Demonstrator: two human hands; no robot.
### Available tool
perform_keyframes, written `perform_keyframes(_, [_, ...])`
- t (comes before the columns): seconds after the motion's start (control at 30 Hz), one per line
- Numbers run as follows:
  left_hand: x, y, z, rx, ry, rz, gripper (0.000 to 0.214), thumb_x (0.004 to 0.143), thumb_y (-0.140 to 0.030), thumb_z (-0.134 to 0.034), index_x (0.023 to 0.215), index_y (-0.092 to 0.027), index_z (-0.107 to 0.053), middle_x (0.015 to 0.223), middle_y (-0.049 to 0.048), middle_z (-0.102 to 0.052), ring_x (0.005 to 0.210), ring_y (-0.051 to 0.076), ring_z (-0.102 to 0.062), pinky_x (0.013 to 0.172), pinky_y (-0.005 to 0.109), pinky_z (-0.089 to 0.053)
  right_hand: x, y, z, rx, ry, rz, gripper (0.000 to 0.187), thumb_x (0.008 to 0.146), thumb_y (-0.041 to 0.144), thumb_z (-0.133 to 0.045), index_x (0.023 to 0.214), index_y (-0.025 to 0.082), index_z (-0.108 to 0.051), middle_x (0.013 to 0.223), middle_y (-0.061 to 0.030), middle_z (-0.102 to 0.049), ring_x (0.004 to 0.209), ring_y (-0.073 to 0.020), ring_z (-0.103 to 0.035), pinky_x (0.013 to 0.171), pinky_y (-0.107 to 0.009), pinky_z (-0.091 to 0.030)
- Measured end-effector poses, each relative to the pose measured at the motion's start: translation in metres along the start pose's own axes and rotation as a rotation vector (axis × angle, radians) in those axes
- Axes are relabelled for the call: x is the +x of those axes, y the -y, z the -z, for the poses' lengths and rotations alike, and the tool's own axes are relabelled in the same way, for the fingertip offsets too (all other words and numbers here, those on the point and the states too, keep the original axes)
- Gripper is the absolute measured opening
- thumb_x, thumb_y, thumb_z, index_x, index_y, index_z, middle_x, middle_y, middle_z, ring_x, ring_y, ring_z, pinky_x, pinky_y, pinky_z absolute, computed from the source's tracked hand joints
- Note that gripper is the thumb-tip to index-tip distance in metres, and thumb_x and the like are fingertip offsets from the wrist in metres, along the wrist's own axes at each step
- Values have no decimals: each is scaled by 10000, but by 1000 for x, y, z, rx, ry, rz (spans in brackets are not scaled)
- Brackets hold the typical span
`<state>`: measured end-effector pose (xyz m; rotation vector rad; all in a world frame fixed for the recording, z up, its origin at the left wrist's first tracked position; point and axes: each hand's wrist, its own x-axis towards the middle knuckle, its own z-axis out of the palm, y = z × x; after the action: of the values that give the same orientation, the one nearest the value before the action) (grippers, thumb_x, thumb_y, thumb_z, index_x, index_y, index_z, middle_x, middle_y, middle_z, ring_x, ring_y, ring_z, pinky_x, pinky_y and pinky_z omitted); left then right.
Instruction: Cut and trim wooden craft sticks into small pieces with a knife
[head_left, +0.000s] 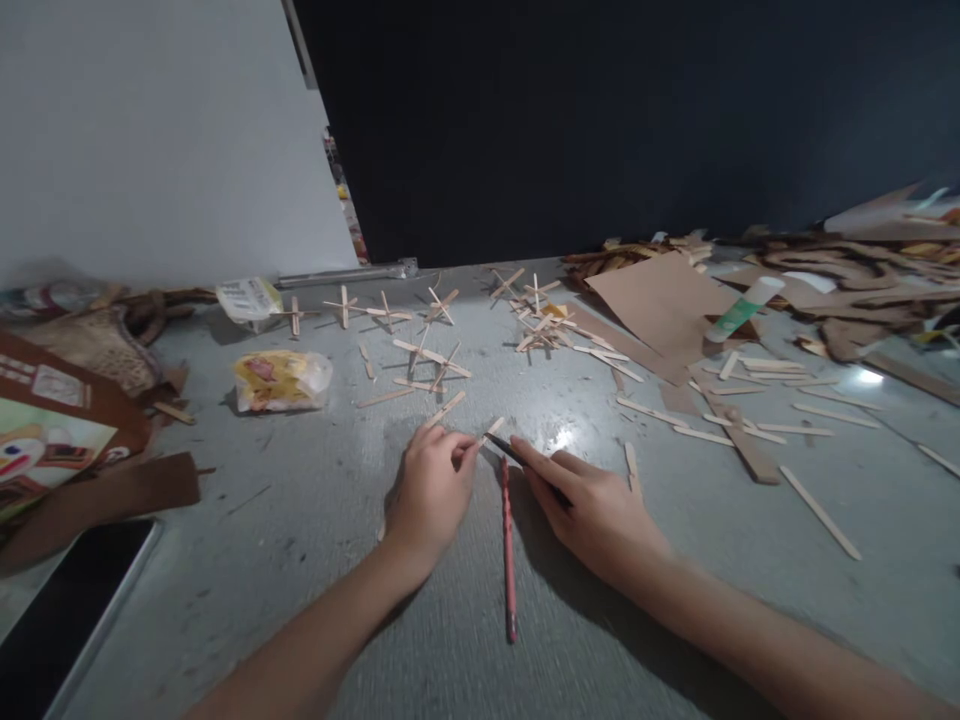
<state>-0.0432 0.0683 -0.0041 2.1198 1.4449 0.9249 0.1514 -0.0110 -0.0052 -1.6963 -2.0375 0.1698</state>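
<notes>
My left hand [435, 490] is closed, pinching a short piece of craft stick [495, 426] between thumb and fingertips. My right hand [596, 505] is wrapped round a slim black tool [507, 450], held like a pen. Its tip meets the stick close to my left fingertips; whether it is a blade or a pen point is too small to tell. Between my hands a red pencil [509, 560] lies lengthwise on the grey table. Another craft stick [448, 408] rests just beyond my left knuckles, and one more [632, 468] lies beyond my right hand.
Crossed-stick pieces [387, 312] stand in a row at the back. Loose craft sticks [821, 512], cardboard [660, 300] and a glue stick [742, 312] lie to the right. At left are a yellow wrapped packet [281, 381], a phone [82, 610] and a brown bag [64, 420].
</notes>
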Motion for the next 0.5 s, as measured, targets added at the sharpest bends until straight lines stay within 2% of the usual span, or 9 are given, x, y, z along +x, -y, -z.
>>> perform_keyframes(0.33, [0, 1, 0, 1, 3, -2, 147, 960, -171, -695, 840, -218, -767, 849, 52, -706, 989, 254, -666, 904, 390, -532, -1, -3, -3, 27, -18, 57, 448, 1090, 278, -431, 1481, 264, -649, 829, -53, -732, 663, -190, -697, 576, -274, -426])
perform_keyframes(0.5, [-1, 0, -1, 44, 17, -19, 165, 986, -188, -653, 846, -213, -738, 861, 59, -686, 989, 262, -648, 900, 411, -532, -1, -2, 0, 2, 14, 59, 461, 1087, 269, -419, 1492, 251, -639, 816, -58, -723, 644, -184, -687, 567, -268, -420])
